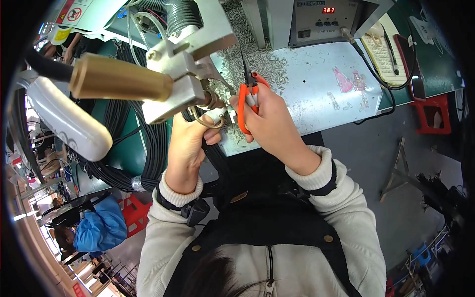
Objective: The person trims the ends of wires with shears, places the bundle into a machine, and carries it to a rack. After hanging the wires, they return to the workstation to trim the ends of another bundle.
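Observation:
In my right hand [271, 116] is a pair of orange-handled pliers [241, 111], its dark narrow jaws pointing away from me. The fingers are wrapped round the handles; whether the jaws are cutters or plain pliers, I cannot tell. My left hand [187, 146] is closed below the metal head of a bench machine [173, 81], with a white cover on one fingertip. Black cable [213, 154] runs by its fingers towards my lap, and a dark piece shows at the grip. The machine head partly hides these fingertips. Many small silvery pins [262, 67] lie scattered beyond both hands.
A brass-coloured cylinder [121, 79] and a white lamp-like body [69, 119] jut in at left, above coiled black cables [154, 158]. A control box [324, 22] with a red display stands behind. At right lie a notepad [383, 54] and phone [411, 69]. Red stools flank the bench.

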### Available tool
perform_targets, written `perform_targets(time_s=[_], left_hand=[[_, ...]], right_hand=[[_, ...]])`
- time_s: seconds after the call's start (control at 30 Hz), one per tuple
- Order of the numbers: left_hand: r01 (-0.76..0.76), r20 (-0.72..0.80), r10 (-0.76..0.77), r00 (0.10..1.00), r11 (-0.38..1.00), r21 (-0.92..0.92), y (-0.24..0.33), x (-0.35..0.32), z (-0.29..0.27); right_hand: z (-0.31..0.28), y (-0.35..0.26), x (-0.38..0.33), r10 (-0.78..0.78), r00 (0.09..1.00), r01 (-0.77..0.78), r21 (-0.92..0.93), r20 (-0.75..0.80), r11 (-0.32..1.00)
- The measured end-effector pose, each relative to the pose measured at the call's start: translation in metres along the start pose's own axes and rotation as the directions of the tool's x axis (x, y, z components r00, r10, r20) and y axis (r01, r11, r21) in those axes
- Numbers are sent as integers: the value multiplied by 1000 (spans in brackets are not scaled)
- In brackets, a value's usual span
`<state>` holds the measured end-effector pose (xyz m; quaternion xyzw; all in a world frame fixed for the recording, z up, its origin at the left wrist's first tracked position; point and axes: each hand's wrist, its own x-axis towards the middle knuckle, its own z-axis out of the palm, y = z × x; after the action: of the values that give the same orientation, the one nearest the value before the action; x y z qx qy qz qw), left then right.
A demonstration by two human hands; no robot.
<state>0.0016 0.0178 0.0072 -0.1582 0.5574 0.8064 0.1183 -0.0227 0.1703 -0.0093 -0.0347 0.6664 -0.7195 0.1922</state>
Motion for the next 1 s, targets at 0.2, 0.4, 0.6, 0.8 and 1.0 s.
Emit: perform_targets(time_s=[0.2, 0.4, 0.6, 0.8, 1.0], left_hand=[[7, 22, -8, 1000, 1000, 27, -1, -5, -4], [40, -99, -43, 994, 999, -29, -5, -34, 4], [-199, -15, 210, 978, 945, 258, -30, -56, 2], [-183, 230, 111, 967, 928, 325, -32, -68, 12], [-54, 146, 28, 989, 982, 179, -32, -71, 12]], right_hand=[[2, 4, -5, -55, 998, 55, -2, -25, 998], [-11, 2, -27, 18, 999, -18, 13, 36, 1000], [-2, -5, -53, -614, 788, 435, -665, -45, 607], [-3, 0, -58, -302, 943, 329, -250, 138, 911], [-8, -7, -59, -110, 988, 119, -80, 106, 990]])
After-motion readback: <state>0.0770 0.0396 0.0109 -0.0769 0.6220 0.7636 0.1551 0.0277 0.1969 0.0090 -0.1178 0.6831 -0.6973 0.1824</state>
